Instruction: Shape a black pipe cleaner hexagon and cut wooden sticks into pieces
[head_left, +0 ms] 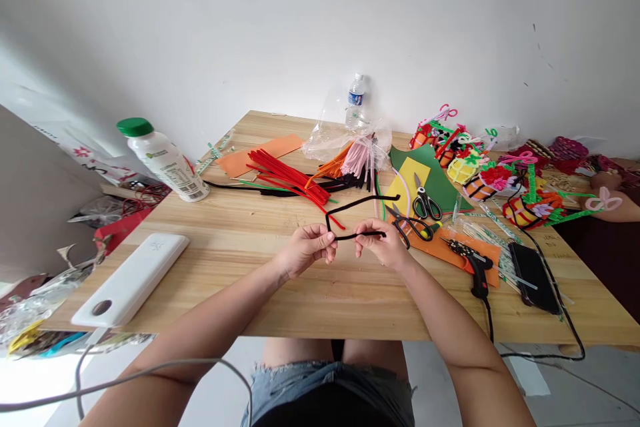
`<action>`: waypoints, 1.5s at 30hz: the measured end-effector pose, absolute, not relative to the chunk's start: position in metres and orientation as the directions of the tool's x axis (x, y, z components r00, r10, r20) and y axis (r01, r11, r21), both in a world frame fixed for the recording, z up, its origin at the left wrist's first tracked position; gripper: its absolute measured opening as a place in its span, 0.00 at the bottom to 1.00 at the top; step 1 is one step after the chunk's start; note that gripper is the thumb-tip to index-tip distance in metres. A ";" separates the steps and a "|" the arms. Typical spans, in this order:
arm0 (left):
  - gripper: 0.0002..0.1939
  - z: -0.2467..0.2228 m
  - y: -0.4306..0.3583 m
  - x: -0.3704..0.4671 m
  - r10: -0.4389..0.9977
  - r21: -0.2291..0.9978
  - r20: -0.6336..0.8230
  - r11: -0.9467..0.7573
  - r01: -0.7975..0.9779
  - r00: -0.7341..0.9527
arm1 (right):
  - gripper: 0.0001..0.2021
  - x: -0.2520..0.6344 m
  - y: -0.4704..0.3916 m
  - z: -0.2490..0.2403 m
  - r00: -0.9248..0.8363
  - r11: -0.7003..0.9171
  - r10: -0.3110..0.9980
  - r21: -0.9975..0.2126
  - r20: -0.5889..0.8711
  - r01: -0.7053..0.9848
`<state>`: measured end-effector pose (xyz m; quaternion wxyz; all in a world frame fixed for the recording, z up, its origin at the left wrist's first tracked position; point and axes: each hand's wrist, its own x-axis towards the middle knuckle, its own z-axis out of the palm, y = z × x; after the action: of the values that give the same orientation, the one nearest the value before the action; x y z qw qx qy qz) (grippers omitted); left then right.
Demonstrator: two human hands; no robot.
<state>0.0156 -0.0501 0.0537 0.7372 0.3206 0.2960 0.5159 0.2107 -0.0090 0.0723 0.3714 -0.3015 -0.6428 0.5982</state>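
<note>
Both arms (220, 310) run off the lower edge; above the worktop (350, 303), the left hand (311, 247) pinches a bent black stem (351, 204) near one corner, the right hand (383, 243) pinches it near one end, fingers partly hiding it; beyond, red stems (290, 175) partly cover black stems (273, 192); farthest, a clear bag (324, 133) blurs the base of a bottle (356, 97)

Soft, bright light seems to come from the left, where the floor (30, 377) burns out white; the clear bottle (355, 99) throws a faint shadow rightward on the wall (280, 20). Wide-angle distortion leans the white bottle (163, 159) outward, its small print unreadable
</note>
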 end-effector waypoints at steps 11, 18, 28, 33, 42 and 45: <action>0.19 0.055 -0.052 0.017 0.946 0.794 -0.148 0.288 -0.536 0.289 | 0.15 0.204 -0.022 0.065 -0.789 -0.059 0.606 -0.995 -0.104 0.085; 0.19 0.061 -0.050 0.005 0.903 0.866 -0.159 0.322 -0.383 0.399 | 0.17 0.210 -0.018 0.064 -0.815 -0.093 0.568 -0.993 -0.118 0.080; 0.19 0.070 -0.049 -0.005 0.850 0.936 -0.136 0.279 -0.215 0.510 | 0.17 0.217 -0.010 0.064 -0.831 -0.082 0.537 -0.989 -0.149 0.124; 0.19 0.069 -0.050 -0.006 0.825 0.976 -0.151 0.211 -0.048 0.544 | 0.17 0.218 -0.012 0.062 -0.848 -0.089 0.501 -0.985 -0.175 0.150; 0.20 0.068 -0.052 -0.002 0.813 0.980 -0.177 0.199 0.022 0.555 | 0.17 0.214 -0.014 0.050 -0.894 -0.131 0.409 -0.981 -0.183 0.142; 0.20 0.067 -0.049 -0.004 0.840 0.981 -0.157 0.193 -0.015 0.520 | 0.17 0.214 -0.010 0.058 -0.852 -0.109 0.512 -0.992 -0.114 0.067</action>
<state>-0.0044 -0.0487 0.0673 0.6755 0.5510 0.3741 0.3163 0.2141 -0.0101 0.0576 0.1563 -0.2230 -0.6488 0.7106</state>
